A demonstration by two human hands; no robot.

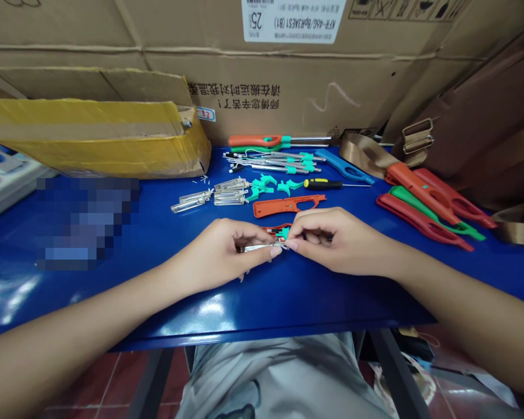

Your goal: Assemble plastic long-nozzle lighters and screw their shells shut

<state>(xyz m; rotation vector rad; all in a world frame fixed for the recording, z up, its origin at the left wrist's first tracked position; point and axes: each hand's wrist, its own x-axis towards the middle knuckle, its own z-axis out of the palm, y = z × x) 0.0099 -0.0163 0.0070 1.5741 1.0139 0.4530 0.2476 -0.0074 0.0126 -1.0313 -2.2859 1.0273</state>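
Note:
My left hand [220, 253] is closed around a clear plastic lighter tank [257, 248], its end showing between thumb and fingers. My right hand [343, 240] pinches at the tank's white tip, thumb and forefinger together; whether it grips the tip itself or a small part on it I cannot make out. Just behind the fingertips are a green plastic piece [283, 233] and part of an orange lighter shell, half covered by the hands. Beyond lies another orange half shell [288, 205], with green triggers [262, 186] and several clear tanks [230, 196] to its left.
A yellow-black screwdriver [325, 184], metal lighter rods [283, 162] and an assembled orange lighter [257, 141] lie at the back. Coloured handle shells [423, 215] are piled right, beside a brown strap [367, 152]. A taped carton [113, 139] stands left; a large cardboard box [227, 70] walls the back.

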